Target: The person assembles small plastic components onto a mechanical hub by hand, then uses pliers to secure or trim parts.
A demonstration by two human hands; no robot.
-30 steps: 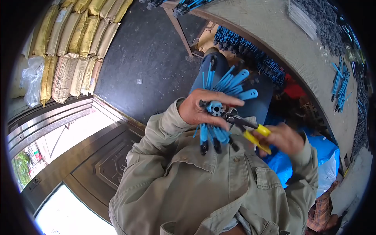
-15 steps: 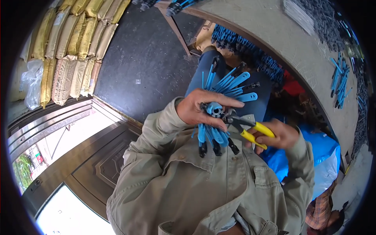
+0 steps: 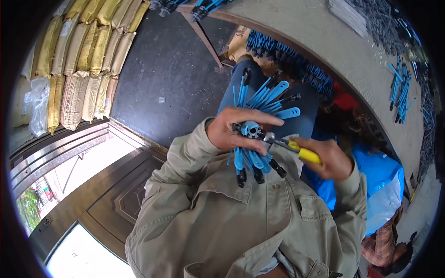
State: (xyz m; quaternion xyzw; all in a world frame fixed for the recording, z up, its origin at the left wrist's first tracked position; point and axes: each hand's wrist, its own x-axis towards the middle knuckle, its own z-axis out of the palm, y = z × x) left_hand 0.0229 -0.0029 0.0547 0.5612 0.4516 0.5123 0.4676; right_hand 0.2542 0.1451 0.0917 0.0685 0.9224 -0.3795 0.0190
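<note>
At frame centre, the left hand (image 3: 223, 133) clamps its fingers around a blue-and-black bundle (image 3: 251, 129), apparently to steady it against yellow-handled pliers (image 3: 306, 154), which the right hand (image 3: 334, 160), right of centre, holds in wrapped fingers.

Left hand (image 3: 236, 129) hides part of the blue plastic bundle (image 3: 252, 129) from me. Right hand (image 3: 334, 160) covers much of the yellow-handled pliers (image 3: 307, 154); I can't tell whether their tips touch the bundle. Far side: blue-and-black pieces (image 3: 200, 12) cut by the top edge.
</note>
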